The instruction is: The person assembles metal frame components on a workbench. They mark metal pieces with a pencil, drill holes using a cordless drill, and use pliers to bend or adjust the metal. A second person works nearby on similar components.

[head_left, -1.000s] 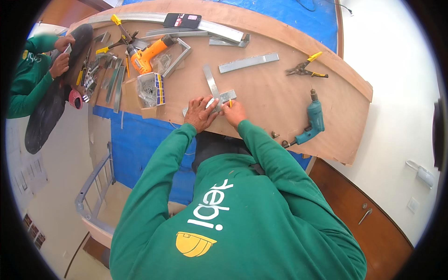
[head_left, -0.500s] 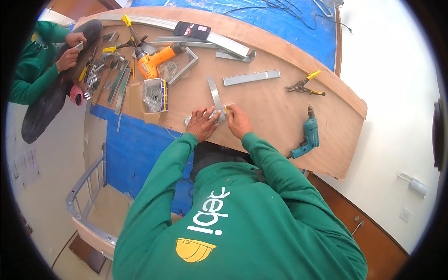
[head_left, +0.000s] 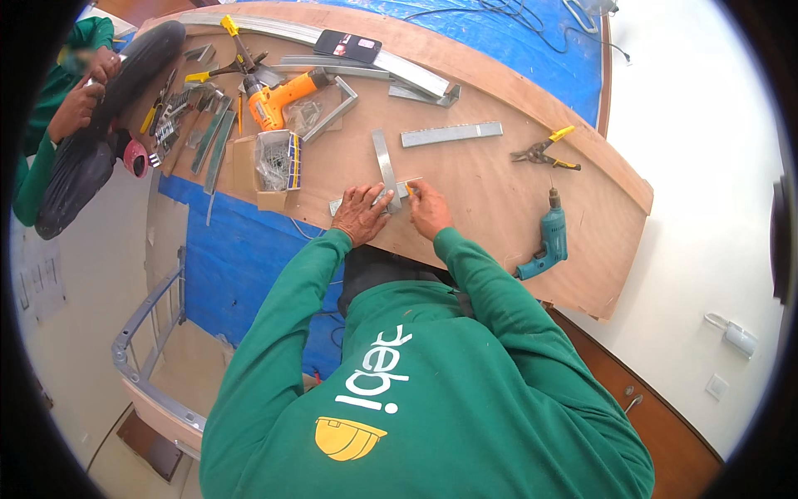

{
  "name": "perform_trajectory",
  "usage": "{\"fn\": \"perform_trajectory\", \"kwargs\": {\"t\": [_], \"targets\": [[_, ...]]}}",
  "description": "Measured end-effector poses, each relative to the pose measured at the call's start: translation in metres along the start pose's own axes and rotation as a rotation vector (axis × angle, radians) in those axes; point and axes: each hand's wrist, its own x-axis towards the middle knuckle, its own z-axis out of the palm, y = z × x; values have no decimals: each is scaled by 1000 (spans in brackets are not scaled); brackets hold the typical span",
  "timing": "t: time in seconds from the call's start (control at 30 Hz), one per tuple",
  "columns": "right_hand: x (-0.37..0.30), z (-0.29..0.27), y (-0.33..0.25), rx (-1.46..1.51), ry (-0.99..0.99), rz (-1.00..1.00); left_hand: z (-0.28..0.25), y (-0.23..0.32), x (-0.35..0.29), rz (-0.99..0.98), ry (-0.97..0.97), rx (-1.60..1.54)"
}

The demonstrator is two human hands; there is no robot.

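Near the table's front edge, my left hand (head_left: 362, 216) holds down a short metal channel (head_left: 336, 205) lying crosswise, its fingers curled over the metal. A thin metal strip (head_left: 383, 158) crosses this channel and points away from me. Close by on the right, the fingers of my right hand (head_left: 431, 212) pinch a yellow-orange pencil (head_left: 409, 190) at the crossing of the two pieces. The pencil's tip is too small to make out, and my left hand hides part of the channel.
Around me on the wooden table (head_left: 490, 200) lie an orange drill (head_left: 278, 100), a teal drill (head_left: 552, 237), yellow-handled snips (head_left: 544, 151), a loose channel (head_left: 451, 134), a phone (head_left: 347, 46) and a fastener box (head_left: 278, 162). At far left, a co-worker's hands (head_left: 83, 96) hold something small.
My right hand and the pencil have shifted slightly at the crossing; the strip sits at a slightly different angle. The co-worker's hands and leg have moved.
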Motion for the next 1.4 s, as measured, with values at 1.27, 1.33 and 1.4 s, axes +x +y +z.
{"fn": "perform_trajectory", "kwargs": {"t": [1.27,1.33,1.4], "targets": [[-2,-6,-43,-352,-83,-146,-4,-2,2,35,25,-40],[-6,-13,-49,-469,-206,-93,-2,-2,1,36,11,-22],[-14,-26,-59,-523,-339,-21,0,0,-1,23,13,-28]]}}
